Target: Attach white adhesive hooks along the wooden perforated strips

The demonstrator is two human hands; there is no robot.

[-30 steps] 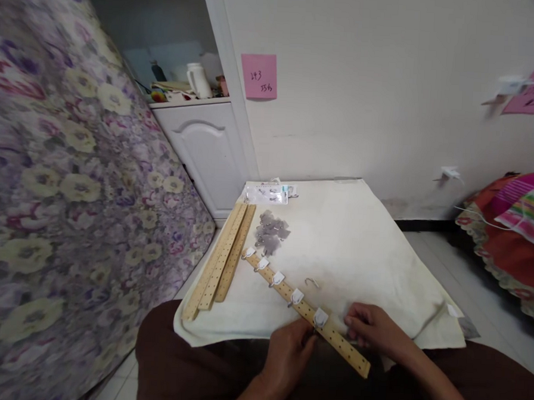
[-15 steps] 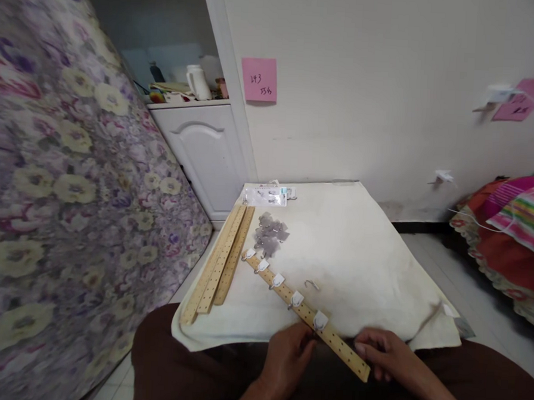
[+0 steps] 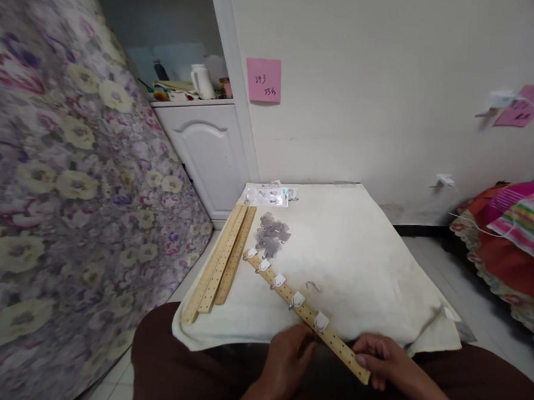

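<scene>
A perforated wooden strip [image 3: 337,346] lies diagonally across the near part of the table, its lower end sticking out past the front edge. Several white-tagged metal rings or hooks [image 3: 321,322] sit along it. My left hand [image 3: 288,356] is closed at the strip's near-left side, just below the lowest tag; its fingertips are partly hidden under the strip. With thumb on top and fingers beneath, my right hand [image 3: 381,361] grips the strip near its lower end. A loose metal hook [image 3: 313,285] lies on the cloth just right of the strip.
Further perforated wooden strips [image 3: 221,263] lie along the table's left side. Beside them is a pile of small grey packets [image 3: 272,233]. A clear plastic package [image 3: 267,195] lies at the back. A floral curtain [image 3: 92,203] hangs on the left; a bed [image 3: 511,231] stands right.
My right hand has moved slightly left onto the strip's lower end, and its thumb now rests on it. My left hand stays in nearly the same place.
</scene>
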